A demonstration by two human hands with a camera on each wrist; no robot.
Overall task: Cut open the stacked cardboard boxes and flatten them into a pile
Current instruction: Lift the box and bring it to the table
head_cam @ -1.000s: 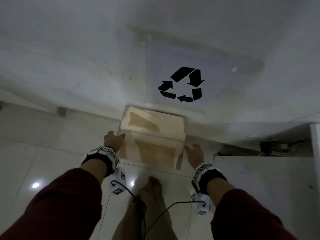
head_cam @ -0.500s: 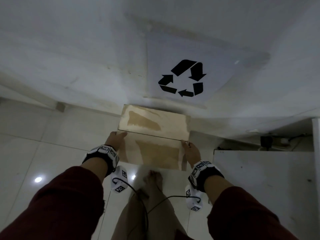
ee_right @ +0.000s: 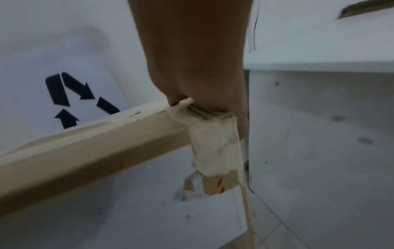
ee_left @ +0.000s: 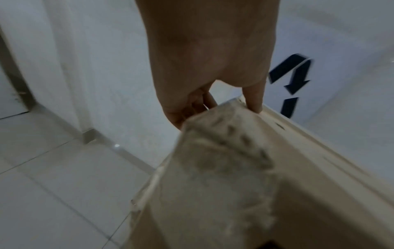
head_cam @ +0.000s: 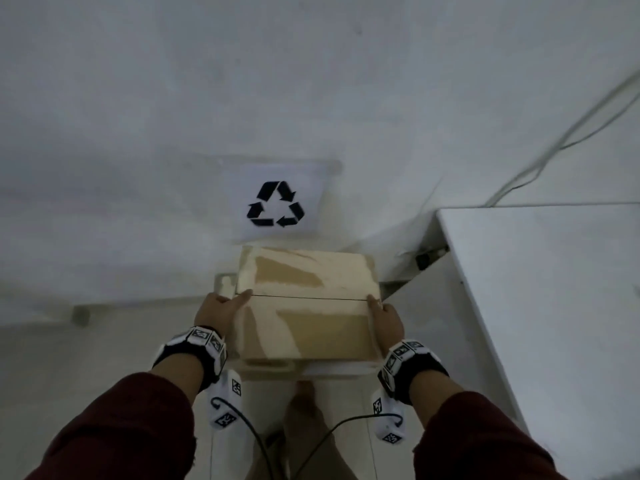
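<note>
A tan cardboard box [head_cam: 304, 306] with torn pale patches and a slit across its top is held up in front of the wall. My left hand [head_cam: 227, 304] grips its left side with the thumb on the top edge. My right hand [head_cam: 382, 315] grips the right side the same way. In the left wrist view my left hand [ee_left: 213, 101] curls under the box edge [ee_left: 224, 168]. In the right wrist view my right hand [ee_right: 204, 107] clamps the torn corner of the box [ee_right: 95, 143]. Pale cardboard edges [head_cam: 273, 367] show under the box; whether they belong to another box is unclear.
A paper recycling sign [head_cam: 276, 204] is stuck on the white wall behind the box. A white table [head_cam: 540, 306] stands close on the right, with cables [head_cam: 554, 143] running up the wall. My bare foot [head_cam: 304, 407] is on the tiled floor below the box.
Both hands closed in from beside the box and took hold of its sides. The box has risen off the floor towards me, and my view has tilted up.
</note>
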